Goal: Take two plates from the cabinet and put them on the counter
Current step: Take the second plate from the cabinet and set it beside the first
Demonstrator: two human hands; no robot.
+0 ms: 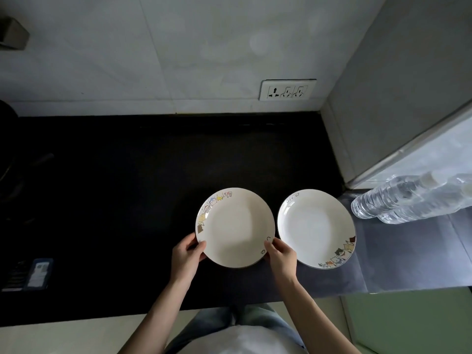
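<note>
Two white plates with small cartoon drawings on their rims lie side by side on the black counter (115,200). The left plate (235,227) is held at its near edge by both hands: my left hand (187,255) grips its left rim with the thumb on top, and my right hand (281,256) grips its right rim. The right plate (316,227) rests flat on the counter, close beside the left plate, and no hand holds it. The cabinet is out of view.
Clear plastic water bottles (408,198) lie at the right on a shiny surface. A wall socket (287,89) sits on the back wall. A dark packet (35,274) lies at the counter's near left. A grey side wall closes the right.
</note>
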